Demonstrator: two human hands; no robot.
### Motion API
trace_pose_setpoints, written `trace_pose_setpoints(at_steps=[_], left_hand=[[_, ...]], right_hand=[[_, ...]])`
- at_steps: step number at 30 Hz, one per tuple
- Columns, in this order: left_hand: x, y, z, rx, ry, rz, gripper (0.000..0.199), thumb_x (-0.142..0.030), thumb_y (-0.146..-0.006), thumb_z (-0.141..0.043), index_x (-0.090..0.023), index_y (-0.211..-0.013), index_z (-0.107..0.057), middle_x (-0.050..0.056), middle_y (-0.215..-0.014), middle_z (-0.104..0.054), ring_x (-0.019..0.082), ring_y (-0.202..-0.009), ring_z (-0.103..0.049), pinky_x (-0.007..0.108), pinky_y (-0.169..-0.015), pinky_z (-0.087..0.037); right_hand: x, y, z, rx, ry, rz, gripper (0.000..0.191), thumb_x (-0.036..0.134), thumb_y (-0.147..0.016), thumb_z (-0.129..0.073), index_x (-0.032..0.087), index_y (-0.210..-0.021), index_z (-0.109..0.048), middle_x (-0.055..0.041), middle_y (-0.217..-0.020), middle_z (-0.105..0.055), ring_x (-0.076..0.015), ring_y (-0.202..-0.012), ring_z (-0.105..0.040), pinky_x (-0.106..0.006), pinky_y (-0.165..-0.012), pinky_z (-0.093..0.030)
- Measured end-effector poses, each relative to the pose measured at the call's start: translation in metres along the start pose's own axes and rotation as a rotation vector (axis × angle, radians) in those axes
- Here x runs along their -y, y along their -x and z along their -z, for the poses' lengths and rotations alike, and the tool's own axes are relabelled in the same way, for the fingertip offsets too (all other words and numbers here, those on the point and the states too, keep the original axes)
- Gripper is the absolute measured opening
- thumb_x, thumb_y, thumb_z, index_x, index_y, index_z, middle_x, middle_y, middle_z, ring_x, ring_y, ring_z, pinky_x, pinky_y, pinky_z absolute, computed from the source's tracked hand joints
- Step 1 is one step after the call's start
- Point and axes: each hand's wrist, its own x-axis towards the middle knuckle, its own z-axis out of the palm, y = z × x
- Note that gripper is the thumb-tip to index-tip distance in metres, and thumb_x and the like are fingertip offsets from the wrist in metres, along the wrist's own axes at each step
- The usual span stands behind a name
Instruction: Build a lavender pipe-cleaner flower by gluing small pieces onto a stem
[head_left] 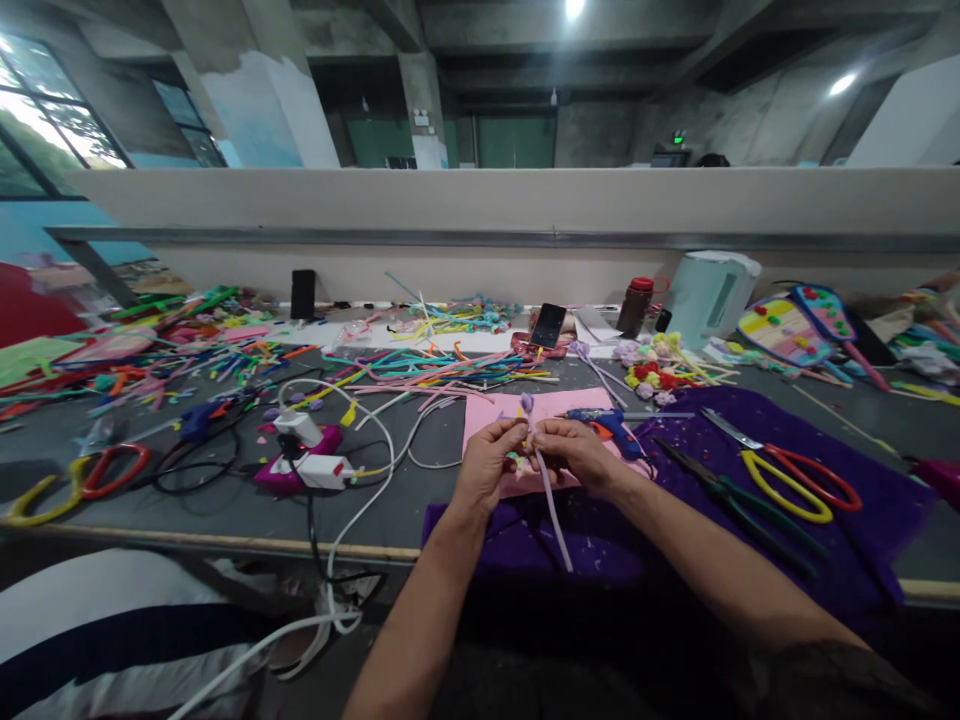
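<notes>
Between my two hands is a lilac pipe cleaner with a small bud shape at its top; its long end hangs down toward me. My left hand pinches near the bud from the left. From the right, my right hand grips the stem just under the bud. Both hands are over a pink sheet on a purple cloth. Just behind my right hand lies a blue glue gun. My fingers partly hide the stem where they meet.
Scissors with red and yellow handles and green-handled pliers lie at right. A power strip with a white cable is left. Bundled pipe cleaners, a phone, a bottle and a pale blue kettle stand behind. A person's leg is lower left.
</notes>
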Motion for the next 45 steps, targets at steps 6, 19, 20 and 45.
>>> trace_pose_setpoints(at_steps=[6,19,20,45], left_hand=[[-0.001,0.002,0.0,0.071,0.026,0.031,0.032,-0.038,-0.063,-0.067,-0.012,-0.082,-0.066,-0.001,-0.059,-0.053,0.004,-0.046,-0.043,0.016,-0.04,-0.025],[-0.004,0.002,-0.002,-0.004,0.046,0.068,0.03,-0.038,-0.058,-0.071,-0.013,-0.065,-0.057,0.0,-0.057,-0.057,0.003,-0.039,-0.04,0.015,-0.034,-0.021],[-0.005,0.002,-0.003,-0.002,0.031,0.073,0.03,-0.039,-0.058,-0.071,-0.013,-0.065,-0.057,-0.001,-0.054,-0.056,0.003,-0.038,-0.04,0.015,-0.034,-0.021],[-0.001,0.004,-0.005,0.147,-0.087,0.04,0.029,-0.04,-0.064,-0.065,-0.013,-0.068,-0.057,0.002,-0.063,-0.063,0.003,-0.033,-0.042,0.016,-0.031,-0.024]], right_hand=[[0.0,0.001,-0.003,0.016,-0.017,-0.009,0.022,0.036,-0.073,-0.057,0.014,-0.068,-0.052,0.0038,-0.054,-0.054,-0.005,-0.037,-0.043,-0.017,-0.037,-0.032],[0.009,-0.003,0.013,-0.387,0.215,0.205,0.022,0.037,-0.072,-0.058,0.015,-0.075,-0.058,0.0015,-0.059,-0.057,-0.0062,-0.041,-0.048,-0.016,-0.035,-0.03],[0.01,-0.003,0.013,-0.399,0.2,0.226,0.022,0.036,-0.072,-0.059,0.015,-0.077,-0.059,0.0011,-0.061,-0.058,-0.0062,-0.042,-0.049,-0.016,-0.035,-0.03],[0.009,-0.008,0.008,-0.437,0.26,0.227,0.015,0.029,-0.067,-0.058,0.015,-0.062,-0.053,0.0055,-0.048,-0.047,-0.0055,-0.037,-0.042,-0.018,-0.037,-0.033]])
